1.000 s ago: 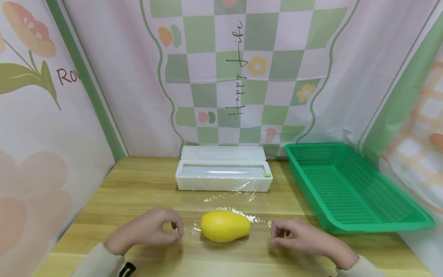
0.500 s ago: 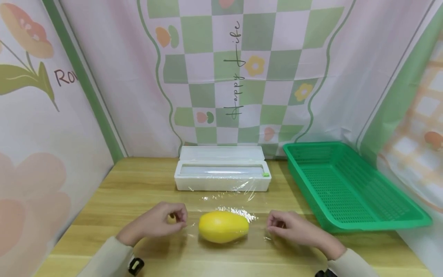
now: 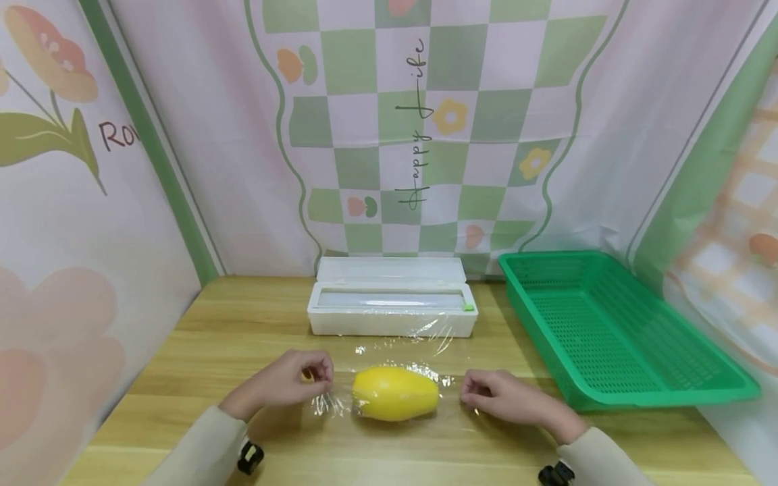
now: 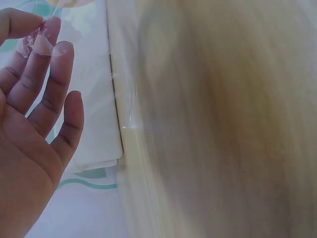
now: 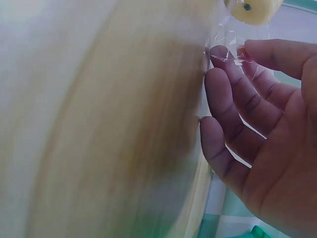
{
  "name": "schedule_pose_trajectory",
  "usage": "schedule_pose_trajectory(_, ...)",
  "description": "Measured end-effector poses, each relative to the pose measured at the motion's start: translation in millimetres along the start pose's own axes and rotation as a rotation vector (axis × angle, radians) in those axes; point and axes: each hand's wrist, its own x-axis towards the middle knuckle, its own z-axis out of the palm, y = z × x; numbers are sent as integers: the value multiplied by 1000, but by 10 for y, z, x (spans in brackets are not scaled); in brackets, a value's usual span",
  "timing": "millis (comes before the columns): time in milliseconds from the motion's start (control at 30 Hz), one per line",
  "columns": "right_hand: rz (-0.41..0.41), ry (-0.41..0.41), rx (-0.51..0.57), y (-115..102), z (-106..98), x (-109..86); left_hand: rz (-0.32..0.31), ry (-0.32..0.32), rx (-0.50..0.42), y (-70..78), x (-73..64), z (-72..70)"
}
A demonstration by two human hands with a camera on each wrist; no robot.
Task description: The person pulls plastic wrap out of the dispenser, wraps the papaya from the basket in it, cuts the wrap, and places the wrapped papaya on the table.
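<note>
A yellow papaya (image 3: 395, 394) lies sideways in the middle of the table, with clear cling film (image 3: 329, 403) drawn across it. To its left, my left hand (image 3: 299, 376) pinches one edge of the film between thumb and fingertips. On the other side, my right hand (image 3: 501, 397) pinches the film the same way. Both wrist views show the wrinkled film at the fingertips; the little finger (image 4: 72, 124) of the left hand stays loose. Part of the papaya (image 5: 255, 11) appears beyond the right fingertips. Behind it, the film runs back to a white cling film box (image 3: 392, 322).
The box has its lid (image 3: 391, 270) raised and a small green slider (image 3: 469, 308) at its right end. A green plastic basket (image 3: 583, 399) stands at the right of the wooden table (image 3: 243, 317). A patterned curtain (image 3: 255, 223) hangs behind.
Both hands have moved inward toward the papaya and slightly away from me, each keeping its pinch. The film now shows creases and shine over the papaya's left end.
</note>
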Motion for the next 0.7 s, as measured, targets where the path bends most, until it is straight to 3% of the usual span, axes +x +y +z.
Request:
schedule_pose_trajectory(433, 87, -47, 94, 47, 2, 96, -41, -12, -16, -148, 91, -2)
schedule_pose_trajectory(700, 127, -47, 130, 28, 7, 134, -11, -43, -37, -180, 155, -4)
